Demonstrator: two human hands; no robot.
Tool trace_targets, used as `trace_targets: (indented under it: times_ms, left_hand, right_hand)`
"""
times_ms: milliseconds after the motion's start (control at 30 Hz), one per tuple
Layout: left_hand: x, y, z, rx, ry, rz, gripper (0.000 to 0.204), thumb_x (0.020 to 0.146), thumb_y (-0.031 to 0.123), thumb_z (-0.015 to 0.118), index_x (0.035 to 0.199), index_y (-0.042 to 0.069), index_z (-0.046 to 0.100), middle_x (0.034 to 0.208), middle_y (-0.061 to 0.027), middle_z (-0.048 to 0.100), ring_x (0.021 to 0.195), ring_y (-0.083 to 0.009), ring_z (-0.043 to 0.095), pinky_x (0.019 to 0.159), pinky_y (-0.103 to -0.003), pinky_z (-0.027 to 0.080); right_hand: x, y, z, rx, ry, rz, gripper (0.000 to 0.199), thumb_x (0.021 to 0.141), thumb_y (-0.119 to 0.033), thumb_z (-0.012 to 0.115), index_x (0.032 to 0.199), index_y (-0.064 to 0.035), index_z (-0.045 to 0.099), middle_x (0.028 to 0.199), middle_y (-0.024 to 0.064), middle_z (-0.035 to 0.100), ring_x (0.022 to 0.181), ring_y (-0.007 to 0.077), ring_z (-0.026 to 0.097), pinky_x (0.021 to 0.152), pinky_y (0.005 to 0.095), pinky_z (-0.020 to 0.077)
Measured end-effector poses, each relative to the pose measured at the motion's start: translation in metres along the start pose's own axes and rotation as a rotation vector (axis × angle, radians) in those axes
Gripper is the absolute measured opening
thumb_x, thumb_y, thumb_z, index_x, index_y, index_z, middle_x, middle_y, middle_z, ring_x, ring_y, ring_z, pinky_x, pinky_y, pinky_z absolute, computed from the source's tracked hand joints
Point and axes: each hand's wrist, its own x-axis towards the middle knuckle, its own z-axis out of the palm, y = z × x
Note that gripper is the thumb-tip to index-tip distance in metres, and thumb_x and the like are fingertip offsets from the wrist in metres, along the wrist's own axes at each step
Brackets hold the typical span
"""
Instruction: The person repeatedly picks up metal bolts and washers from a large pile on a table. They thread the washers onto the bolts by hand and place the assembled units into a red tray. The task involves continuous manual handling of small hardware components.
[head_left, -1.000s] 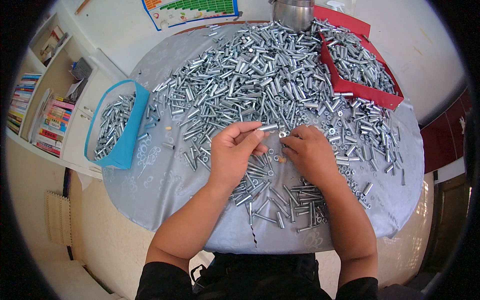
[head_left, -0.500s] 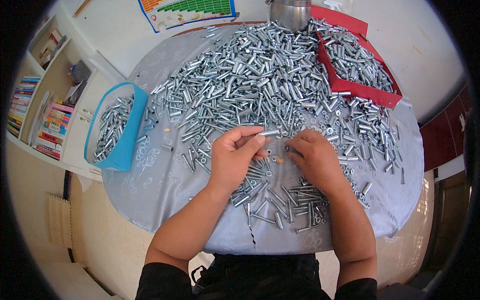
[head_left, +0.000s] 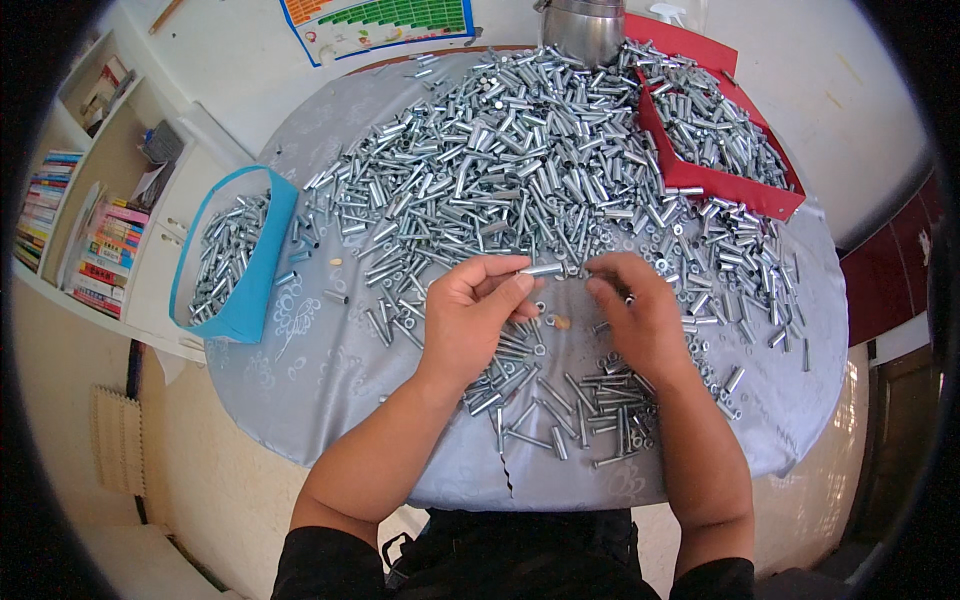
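Observation:
Between the thumb and fingers of my left hand (head_left: 470, 310) is a metal sleeve anchor (head_left: 543, 270), held nearly level and pointing right. My right hand (head_left: 640, 310) is close to its free end, with thumb and forefinger pinched on what looks like a small nut (head_left: 584, 272), partly hidden by the fingertips. Loose bolts (head_left: 560, 405) and several nuts (head_left: 540, 350) lie on the cloth beneath and nearer to me. Beyond my hands spreads a large heap of metal sleeves and bolts (head_left: 480, 170).
A blue open box (head_left: 272, 265) with metal pieces stands at the left. At the far right is a red box (head_left: 720, 185) filled with more pieces, beside a steel pot (head_left: 580, 30). A grey patterned cloth (head_left: 310, 400) covers the round table.
My right hand has risen slightly, bringing its fingertips and the small nut up to the sleeve anchor's end. My left hand stays almost in place, holding the anchor.

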Motion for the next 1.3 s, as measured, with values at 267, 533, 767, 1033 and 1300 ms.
trace_targets:
  times_ms: [267, 533, 767, 1033, 1300]
  left_hand:
    - [-0.002, 0.0, 0.002, 0.033, -0.036, -0.013, 0.019, 0.089, 0.003, 0.063, 0.107, -0.001, 0.064, 0.093, -0.0116, 0.07, 0.071, -0.0127, 0.066, 0.064, -0.025, 0.055]
    - [-0.001, 0.0, 0.0, 0.044, -0.069, -0.016, 0.019, 0.089, 0.003, 0.063, 0.107, -0.001, 0.065, 0.093, -0.0112, 0.071, 0.071, -0.0134, 0.066, 0.063, -0.025, 0.055]
    - [-0.004, 0.005, 0.001, 0.049, -0.112, -0.034, 0.019, 0.089, 0.003, 0.063, 0.107, -0.002, 0.065, 0.094, -0.0129, 0.07, 0.071, -0.0151, 0.068, 0.064, -0.026, 0.057]
    - [-0.002, 0.002, -0.001, 0.043, -0.106, -0.039, 0.02, 0.09, 0.004, 0.062, 0.109, -0.003, 0.064, 0.094, -0.0133, 0.07, 0.072, -0.0158, 0.068, 0.064, -0.026, 0.057]
    - [-0.002, 0.002, 0.0, 0.022, -0.116, -0.038, 0.02, 0.09, 0.004, 0.062, 0.109, -0.003, 0.063, 0.095, -0.0134, 0.07, 0.072, -0.0158, 0.068, 0.064, -0.027, 0.057]
  right_hand:
    - [-0.003, -0.003, 0.003, 0.49, -0.037, 0.094, 0.018, 0.089, -0.001, 0.062, 0.107, 0.0007, 0.061, 0.092, 0.0032, 0.064, 0.083, 0.0103, 0.059, 0.077, 0.0253, 0.0477]
    - [-0.003, -0.003, 0.004, 0.551, -0.051, 0.166, 0.015, 0.09, -0.005, 0.062, 0.104, 0.0006, 0.062, 0.088, 0.0033, 0.063, 0.08, 0.0093, 0.058, 0.073, 0.0247, 0.0476]
    - [-0.003, 0.004, -0.006, 0.294, -0.199, 0.264, 0.016, 0.092, -0.013, 0.062, 0.1, 0.0006, 0.061, 0.078, 0.0032, 0.06, 0.073, 0.0098, 0.056, 0.067, 0.0242, 0.046]
    - [-0.003, -0.006, 0.006, 0.344, 0.025, -0.031, 0.015, 0.091, -0.015, 0.063, 0.092, -0.0001, 0.064, 0.074, 0.0025, 0.061, 0.068, 0.0092, 0.055, 0.062, 0.0246, 0.0452]
    - [-0.004, -0.006, 0.002, 0.401, -0.026, 0.023, 0.017, 0.092, -0.016, 0.061, 0.095, 0.0007, 0.062, 0.079, 0.0038, 0.062, 0.072, 0.0083, 0.055, 0.065, 0.0238, 0.045]
